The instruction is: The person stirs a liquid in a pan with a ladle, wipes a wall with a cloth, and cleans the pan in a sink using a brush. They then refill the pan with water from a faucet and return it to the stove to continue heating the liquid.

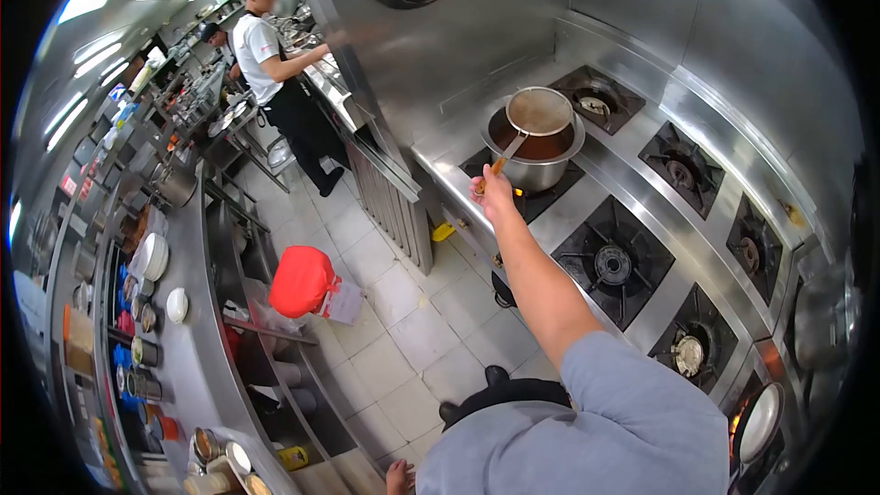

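My right hand is closed around the wooden handle of a round strainer, with my arm stretched out over the stove. The strainer's bowl sits over the far side of a large metal pot and looks filled with something brownish. Reddish-brown liquid shows in the pot below it. A small orange flame glows by the pot's base. Low at the bottom edge, my left hand is only partly in view beside my body, and its fingers are too small to make out.
Several burners, one a black grate, surround the pot. A pan sits over flames at the lower right. A red-covered bin stands on the tiled floor. Bowls and jars line the left counter. Two co-workers stand farther back.
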{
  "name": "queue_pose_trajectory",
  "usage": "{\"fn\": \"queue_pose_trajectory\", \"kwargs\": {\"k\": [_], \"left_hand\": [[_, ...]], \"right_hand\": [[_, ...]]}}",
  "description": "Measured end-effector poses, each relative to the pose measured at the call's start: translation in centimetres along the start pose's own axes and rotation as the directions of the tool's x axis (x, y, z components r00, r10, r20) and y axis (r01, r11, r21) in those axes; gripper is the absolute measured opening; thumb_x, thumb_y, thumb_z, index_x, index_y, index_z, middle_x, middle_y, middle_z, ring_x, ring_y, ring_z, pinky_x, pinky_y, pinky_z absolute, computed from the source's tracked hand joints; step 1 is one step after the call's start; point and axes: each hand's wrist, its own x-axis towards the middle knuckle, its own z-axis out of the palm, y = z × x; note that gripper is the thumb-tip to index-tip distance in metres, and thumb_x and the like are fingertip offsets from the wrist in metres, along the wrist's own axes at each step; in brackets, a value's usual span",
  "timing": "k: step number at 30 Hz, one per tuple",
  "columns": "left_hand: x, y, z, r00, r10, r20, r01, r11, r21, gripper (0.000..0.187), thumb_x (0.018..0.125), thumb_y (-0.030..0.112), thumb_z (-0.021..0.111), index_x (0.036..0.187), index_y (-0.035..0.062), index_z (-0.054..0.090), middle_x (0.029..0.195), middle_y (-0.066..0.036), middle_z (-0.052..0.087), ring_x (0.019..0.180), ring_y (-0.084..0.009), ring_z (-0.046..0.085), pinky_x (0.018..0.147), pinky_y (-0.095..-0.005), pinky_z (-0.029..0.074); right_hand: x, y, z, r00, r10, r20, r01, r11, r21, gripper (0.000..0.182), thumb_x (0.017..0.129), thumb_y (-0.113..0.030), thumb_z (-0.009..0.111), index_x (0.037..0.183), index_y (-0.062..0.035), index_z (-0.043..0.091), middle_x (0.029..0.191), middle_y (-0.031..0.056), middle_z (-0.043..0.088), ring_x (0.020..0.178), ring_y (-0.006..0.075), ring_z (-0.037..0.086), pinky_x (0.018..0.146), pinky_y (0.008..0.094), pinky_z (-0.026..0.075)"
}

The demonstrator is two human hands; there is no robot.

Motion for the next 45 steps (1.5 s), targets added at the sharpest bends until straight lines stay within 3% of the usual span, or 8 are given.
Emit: {"fn": "queue_pose_trajectory", "kwargs": {"k": [2, 7, 15, 21, 33, 36, 41, 45], "left_hand": [[-0.4, 8.9, -2.2, 0.915, -0.373, 0.154, 0.396, 0.763, -0.511, 0.034, 0.092, 0.032, 0.057, 0.117, 0.0089, 0.054, 0.089, -0.008, 0.064, 0.059, -0.0195, 0.059, 0.042, -0.0327, 0.045], [13.2, 3.3, 0.8, 0.926, -0.051, 0.374, 0.184, 0.927, -0.328, 0.04, 0.089, 0.032, 0.058, 0.113, 0.0012, 0.067, 0.103, -0.012, 0.07, 0.093, -0.0219, 0.065, 0.086, -0.0283, 0.049], [23.2, 12.6, -1.2, 0.738, 0.394, 0.549, -0.444, 0.895, -0.046, 0.037, 0.089, 0.026, 0.057, 0.11, -0.004, 0.063, 0.096, -0.011, 0.069, 0.085, -0.0197, 0.065, 0.076, -0.0319, 0.051], [23.5, 15.4, 0.4, 0.619, 0.071, 0.782, -0.061, 0.997, -0.042, 0.039, 0.09, 0.031, 0.057, 0.116, 0.0014, 0.057, 0.094, -0.011, 0.067, 0.077, -0.0229, 0.061, 0.064, -0.035, 0.05], [20.3, 19.7, 0.6, 0.622, 0.171, 0.764, -0.243, 0.97, -0.019, 0.018, 0.074, 0.019, 0.065, 0.084, 0.0065, 0.056, 0.082, -0.017, 0.057, 0.084, -0.04, 0.057, 0.068, -0.0527, 0.045], [25.9, 17.0, 1.7, -0.048, 0.458, 0.887, -0.998, -0.052, -0.028, 0.023, 0.078, 0.022, 0.064, 0.074, 0.0059, 0.049, 0.076, -0.018, 0.055, 0.079, -0.0417, 0.056, 0.066, -0.0535, 0.044], [18.7, 15.9, 3.6, 0.563, 0.228, 0.794, -0.798, 0.401, 0.451, 0.034, 0.088, 0.039, 0.052, 0.101, 0.0105, 0.064, 0.099, -0.021, 0.066, 0.095, -0.0391, 0.062, 0.079, -0.0509, 0.047], [8.0, 18.0, 6.7, 0.519, 0.045, 0.854, -0.548, 0.784, 0.292, 0.038, 0.092, 0.032, 0.049, 0.122, 0.0089, 0.049, 0.104, -0.014, 0.064, 0.073, -0.0267, 0.06, 0.057, -0.0408, 0.052]], "right_hand": [[-0.2, 0.3, -0.6, 0.995, -0.062, -0.072, 0.063, 0.998, 0.008, 0.029, 0.096, -0.039, 0.056, 0.108, -0.0137, 0.048, 0.077, 0.0022, 0.057, 0.065, 0.0152, 0.056, 0.059, 0.0325, 0.048], [-8.4, -0.1, -7.0, 0.98, -0.187, 0.067, 0.171, 0.966, 0.195, 0.022, 0.099, -0.033, 0.051, 0.109, -0.0135, 0.05, 0.07, -0.0003, 0.051, 0.056, 0.0111, 0.047, 0.054, 0.0274, 0.042], [-39.3, -3.3, -26.7, 0.722, -0.419, -0.551, 0.371, 0.906, -0.203, 0.026, 0.101, -0.032, 0.048, 0.112, -0.0108, 0.057, 0.066, -0.0042, 0.047, 0.052, 0.0043, 0.039, 0.045, 0.0193, 0.031], [-61.1, -2.8, -34.8, 0.21, -0.479, -0.852, 0.287, 0.863, -0.415, 0.025, 0.097, -0.029, 0.055, 0.118, -0.0144, 0.056, 0.064, -0.0049, 0.048, 0.048, 0.0041, 0.04, 0.041, 0.0192, 0.031], [-75.8, -8.3, -52.1, 0.128, -0.223, -0.966, 0.354, 0.921, -0.166, 0.02, 0.097, -0.03, 0.055, 0.094, -0.0099, 0.054, 0.066, -0.0004, 0.053, 0.048, 0.0091, 0.041, 0.041, 0.0258, 0.034], [-77.2, -7.4, -55.0, 0.147, -0.194, -0.97, 0.445, 0.889, -0.11, 0.025, 0.095, -0.026, 0.058, 0.111, -0.0068, 0.055, 0.069, 0.0023, 0.057, 0.052, 0.011, 0.048, 0.045, 0.027, 0.04], [-81.9, -4.5, -62.6, -0.186, -0.524, -0.831, -0.132, 0.852, -0.507, 0.045, 0.086, -0.007, 0.064, 0.129, -0.002, 0.052, 0.076, 0.0075, 0.064, 0.057, 0.0156, 0.059, 0.047, 0.032, 0.047], [-89.7, -5.2, -66.6, -0.13, -0.722, -0.68, -0.462, 0.651, -0.603, 0.025, 0.084, -0.007, 0.066, 0.109, -0.0031, 0.066, 0.077, 0.007, 0.065, 0.059, 0.0153, 0.06, 0.05, 0.031, 0.048]]}}
